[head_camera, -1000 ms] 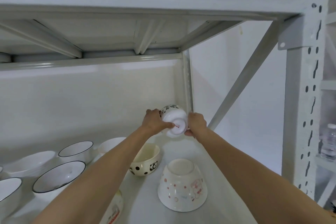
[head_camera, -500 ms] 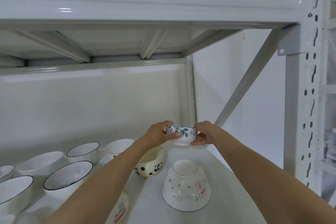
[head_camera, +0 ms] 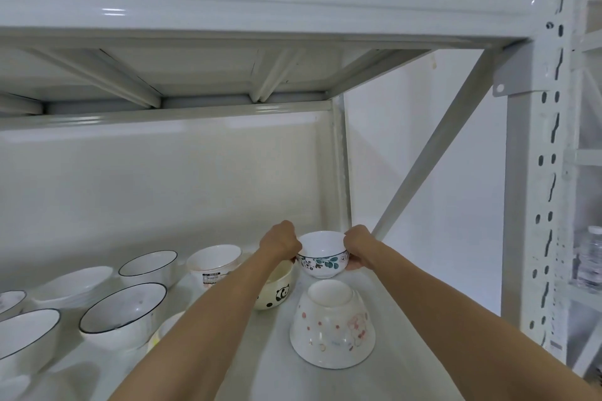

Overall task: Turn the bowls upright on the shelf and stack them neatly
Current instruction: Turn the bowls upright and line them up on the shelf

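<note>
Now flipped upright, the small white leaf-patterned ceramic bowl (head_camera: 322, 254) is being gripped by both hands (head_camera: 281, 242) (head_camera: 358, 246), risking clipping the cream panda bowl (head_camera: 277, 291).

We are seeing a small printed label on the side of a white bowl (head_camera: 213, 262) at the back of the shelf (head_camera: 267, 355), but its print is reading too small and blurred. We are finding no other text, brand or number legible anywhere.
</note>
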Demonstrator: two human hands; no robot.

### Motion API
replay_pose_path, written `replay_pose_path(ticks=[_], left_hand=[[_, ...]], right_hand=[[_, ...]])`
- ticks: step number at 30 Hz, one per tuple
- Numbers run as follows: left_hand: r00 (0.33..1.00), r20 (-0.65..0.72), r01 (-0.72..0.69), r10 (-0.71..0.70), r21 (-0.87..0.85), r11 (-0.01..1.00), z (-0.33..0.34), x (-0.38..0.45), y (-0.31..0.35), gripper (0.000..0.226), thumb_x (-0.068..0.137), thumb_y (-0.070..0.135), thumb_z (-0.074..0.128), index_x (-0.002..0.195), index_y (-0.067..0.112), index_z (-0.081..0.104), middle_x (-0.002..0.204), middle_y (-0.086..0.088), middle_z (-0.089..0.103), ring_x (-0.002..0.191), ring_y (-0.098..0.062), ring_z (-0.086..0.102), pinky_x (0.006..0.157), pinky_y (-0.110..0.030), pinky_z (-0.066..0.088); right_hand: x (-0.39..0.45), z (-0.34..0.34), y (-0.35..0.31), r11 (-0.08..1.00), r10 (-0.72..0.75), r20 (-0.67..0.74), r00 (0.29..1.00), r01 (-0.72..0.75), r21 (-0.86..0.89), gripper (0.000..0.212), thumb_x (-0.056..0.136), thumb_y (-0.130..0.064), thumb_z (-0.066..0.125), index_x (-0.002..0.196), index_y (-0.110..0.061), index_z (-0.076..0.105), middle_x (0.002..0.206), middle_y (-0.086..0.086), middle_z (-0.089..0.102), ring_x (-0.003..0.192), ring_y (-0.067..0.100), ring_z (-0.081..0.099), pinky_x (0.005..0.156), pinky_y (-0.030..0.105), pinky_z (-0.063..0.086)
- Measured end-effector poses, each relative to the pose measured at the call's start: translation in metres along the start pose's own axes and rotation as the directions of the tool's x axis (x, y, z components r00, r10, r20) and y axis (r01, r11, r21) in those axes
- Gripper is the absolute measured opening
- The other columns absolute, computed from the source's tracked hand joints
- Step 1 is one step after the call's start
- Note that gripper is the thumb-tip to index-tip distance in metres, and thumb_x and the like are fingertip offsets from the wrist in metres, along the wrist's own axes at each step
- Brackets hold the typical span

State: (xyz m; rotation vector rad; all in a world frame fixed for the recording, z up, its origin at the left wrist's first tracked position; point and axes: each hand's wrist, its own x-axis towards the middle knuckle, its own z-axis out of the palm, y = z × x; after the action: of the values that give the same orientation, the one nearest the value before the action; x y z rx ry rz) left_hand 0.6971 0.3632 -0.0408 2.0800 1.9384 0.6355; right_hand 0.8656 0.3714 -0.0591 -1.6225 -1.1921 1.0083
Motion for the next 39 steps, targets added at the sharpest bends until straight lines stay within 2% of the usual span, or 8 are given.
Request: replay_pose_path(ticks=[4,8,14,18,21,24,31,39], left_hand=[[0.999,-0.043,0.014,-0.013,0.028,1.000,0.006,0.001,-0.004,0.024,0.073,0.003,0.048,0.058,0.016,0.034,0.074,-0.008,0.062,0.087,-0.030,0.070,0.067,-0.032,0.048],[0.999,-0.054,0.006,-0.004,0.038,0.999,0.005,-0.005,0.000,0.017,0.077,0.003,0.047,0.064,0.013,0.043,0.089,-0.013,0.066,0.091,-0.030,0.068,0.068,-0.031,0.045],[0.978,-0.174,-0.095,0.119,0.138,0.986,0.002,-0.019,0.001,0.039,0.095,0.022,0.047,0.129,0.003,0.052,0.129,-0.014,0.058,0.118,-0.029,0.053,0.092,-0.032,0.042],[0.917,-0.306,-0.240,0.256,0.091,0.967,-0.008,-0.039,0.014,0.031,0.095,0.022,0.050,0.120,0.007,0.060,0.119,-0.012,0.061,0.106,-0.026,0.059,0.091,-0.032,0.044],[0.885,-0.327,-0.321,0.331,0.087,0.943,-0.012,-0.063,0.026,0.019,0.092,0.021,0.052,0.099,0.009,0.065,0.101,-0.006,0.065,0.091,-0.021,0.061,0.081,-0.032,0.048],[0.912,-0.276,-0.290,0.304,0.092,0.953,-0.012,-0.084,0.031,0.022,0.092,0.023,0.052,0.088,0.005,0.064,0.088,-0.006,0.067,0.083,-0.023,0.060,0.075,-0.034,0.047],[0.992,0.122,0.007,-0.015,0.068,0.998,-0.010,-0.129,0.024,0.053,0.099,0.048,0.036,0.067,0.008,0.051,0.064,-0.008,0.055,0.053,-0.023,0.055,0.052,-0.023,0.047],[0.926,0.312,0.241,-0.212,-0.059,0.969,0.002,-0.168,0.024,0.081,0.089,0.073,0.021,0.101,0.000,0.055,0.071,-0.015,0.068,0.039,-0.016,0.061,0.044,-0.015,0.049]], right_hand=[[-0.008,0.003,0.001,0.996,0.006,-0.031,0.999,-0.009,-0.088,0.019,0.082,0.000,0.052,0.067,-0.008,0.044,0.061,0.007,0.052,0.064,0.017,0.059,0.048,0.019,0.048],[-0.014,0.002,0.002,0.982,-0.036,-0.016,0.999,0.033,-0.184,0.015,0.085,0.005,0.047,0.075,-0.007,0.046,0.063,0.010,0.051,0.078,0.028,0.065,0.058,0.033,0.051],[-0.025,-0.009,0.002,0.927,-0.139,0.031,0.990,0.141,-0.347,0.008,0.097,-0.011,0.040,0.096,-0.004,0.045,0.082,0.011,0.051,0.067,0.022,0.048,0.064,0.028,0.040],[-0.039,-0.024,-0.007,0.811,-0.303,-0.018,0.953,0.248,-0.529,0.011,0.094,-0.011,0.042,0.093,-0.006,0.052,0.103,0.015,0.061,0.094,0.030,0.058,0.073,0.027,0.039],[-0.053,-0.027,-0.018,0.766,-0.292,0.030,0.956,0.253,-0.591,0.011,0.091,-0.010,0.044,0.082,-0.006,0.050,0.084,0.010,0.060,0.076,0.026,0.061,0.063,0.026,0.042],[-0.069,-0.026,-0.025,0.737,-0.154,0.175,0.972,0.231,-0.635,0.023,0.092,-0.011,0.044,0.071,-0.008,0.053,0.065,0.007,0.057,0.052,0.018,0.054,0.051,0.022,0.039],[-0.098,-0.032,-0.012,0.705,0.071,0.312,0.948,0.173,-0.687,0.045,0.099,-0.044,0.038,0.083,-0.007,0.058,0.077,0.013,0.066,0.058,0.021,0.063,0.057,0.026,0.049],[-0.122,-0.037,0.014,0.761,0.109,0.323,0.940,0.130,-0.636,0.084,0.087,-0.073,0.029,0.138,-0.008,0.043,0.102,0.023,0.067,0.044,0.027,0.067,0.046,0.026,0.057]])
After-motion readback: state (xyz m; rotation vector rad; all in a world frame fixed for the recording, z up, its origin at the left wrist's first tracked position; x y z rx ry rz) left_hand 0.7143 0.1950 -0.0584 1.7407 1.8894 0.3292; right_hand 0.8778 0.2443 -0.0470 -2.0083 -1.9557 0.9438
